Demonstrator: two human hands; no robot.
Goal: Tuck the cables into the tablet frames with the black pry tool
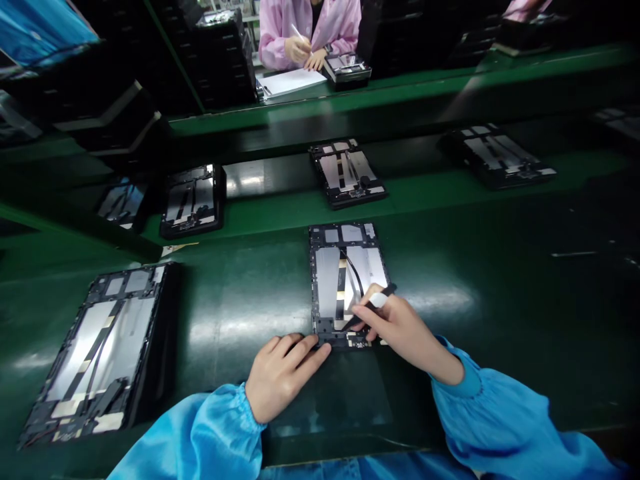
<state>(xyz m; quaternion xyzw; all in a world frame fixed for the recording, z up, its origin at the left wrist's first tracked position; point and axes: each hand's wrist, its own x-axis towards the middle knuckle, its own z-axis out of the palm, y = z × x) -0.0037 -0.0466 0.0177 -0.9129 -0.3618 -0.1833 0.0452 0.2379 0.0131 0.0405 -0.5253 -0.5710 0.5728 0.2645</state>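
An opened tablet (327, 280) lies flat on the green bench in front of me, its silver inner plates, dark ribbon cable and black cable exposed. My left hand (283, 373) rests palm down at its lower left corner, with fingertips touching the frame. In my right hand (395, 327) is a pair of slim black tweezers (388, 291), pinched between thumb and fingers. The tips point down at the tablet's lower edge, near a small circuit board (358, 341). A white patch shows by the index finger; I cannot tell whether it is on the finger or the tool.
At left lies a stack of opened tablets (107, 340). Beyond the bench, more tablets (347, 173) sit along a green-edged line, others (500, 155) at right. Dark tray stacks (220, 60) stand at the back. A person in a pink sleeve (275, 33) writes on paper (293, 81).
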